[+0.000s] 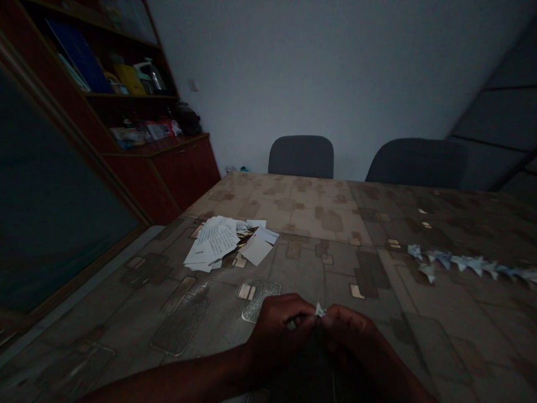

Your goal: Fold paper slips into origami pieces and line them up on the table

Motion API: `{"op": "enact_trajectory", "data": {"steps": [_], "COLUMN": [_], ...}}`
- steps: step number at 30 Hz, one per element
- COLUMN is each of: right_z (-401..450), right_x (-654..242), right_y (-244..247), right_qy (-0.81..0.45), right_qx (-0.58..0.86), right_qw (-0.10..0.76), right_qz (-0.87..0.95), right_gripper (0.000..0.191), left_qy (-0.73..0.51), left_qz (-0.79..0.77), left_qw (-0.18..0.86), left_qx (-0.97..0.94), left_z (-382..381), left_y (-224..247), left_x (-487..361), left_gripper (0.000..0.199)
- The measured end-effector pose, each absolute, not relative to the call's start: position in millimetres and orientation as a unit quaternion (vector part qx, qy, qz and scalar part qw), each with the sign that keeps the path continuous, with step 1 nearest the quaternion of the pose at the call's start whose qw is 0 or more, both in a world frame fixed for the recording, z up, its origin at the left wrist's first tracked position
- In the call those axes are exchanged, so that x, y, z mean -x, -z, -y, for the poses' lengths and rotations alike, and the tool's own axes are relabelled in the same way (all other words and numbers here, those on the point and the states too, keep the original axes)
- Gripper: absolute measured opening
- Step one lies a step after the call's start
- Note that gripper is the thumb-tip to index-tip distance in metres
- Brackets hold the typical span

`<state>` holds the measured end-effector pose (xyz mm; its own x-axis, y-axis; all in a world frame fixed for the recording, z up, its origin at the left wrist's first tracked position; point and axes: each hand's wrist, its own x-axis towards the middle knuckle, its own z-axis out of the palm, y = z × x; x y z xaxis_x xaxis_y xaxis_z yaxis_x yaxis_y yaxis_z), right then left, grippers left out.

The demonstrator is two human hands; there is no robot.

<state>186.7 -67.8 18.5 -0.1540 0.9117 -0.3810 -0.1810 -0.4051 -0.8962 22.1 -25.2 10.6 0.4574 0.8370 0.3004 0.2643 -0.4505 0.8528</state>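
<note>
A small white folded paper piece is pinched between my two hands near the table's front edge. My left hand grips it from the left, thumb and forefinger closed on it. From the right, the fingertips of my right hand close on the same piece. Both hands are dim, and their lower fingers are hidden in shadow. Beyond them to the left lies a loose pile of printed paper sheets. A row of small folded paper pieces stretches along the right side of the table.
The table has a patterned cover. Two grey chairs, one at the middle and one to the right, stand behind its far edge. A reddish-brown cabinet with filled shelves is at the left.
</note>
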Motion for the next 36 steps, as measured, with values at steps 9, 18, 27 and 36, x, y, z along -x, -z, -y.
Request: {"op": "enact_trajectory", "data": {"steps": [9, 18, 27, 36], "right_z": [66, 62, 64, 63], "right_x": [-187, -187, -189, -183], "right_y": [-21, -29, -30, -30], "right_qy": [-0.602, -0.551, -0.57, -0.517], "right_qx": [0.564, 0.569, 0.553, 0.588], "right_qw": [0.386, 0.374, 0.37, 0.374], "right_qz": [0.413, 0.483, 0.482, 0.497], "right_gripper": [0.037, 0.04, 0.043, 0.039], "left_qy": [-0.381, -0.381, -0.4, -0.403], "left_qz": [-0.397, -0.371, -0.375, -0.344], "left_qw": [0.454, 0.476, 0.476, 0.458], "left_qx": [-0.701, -0.7, -0.688, -0.713], "left_z": [27, 27, 26, 27], "left_y": [-7, -10, -12, -8], "left_x": [-23, -22, -22, -22], "left_gripper": [0.016, 0.023, 0.02, 0.023]}}
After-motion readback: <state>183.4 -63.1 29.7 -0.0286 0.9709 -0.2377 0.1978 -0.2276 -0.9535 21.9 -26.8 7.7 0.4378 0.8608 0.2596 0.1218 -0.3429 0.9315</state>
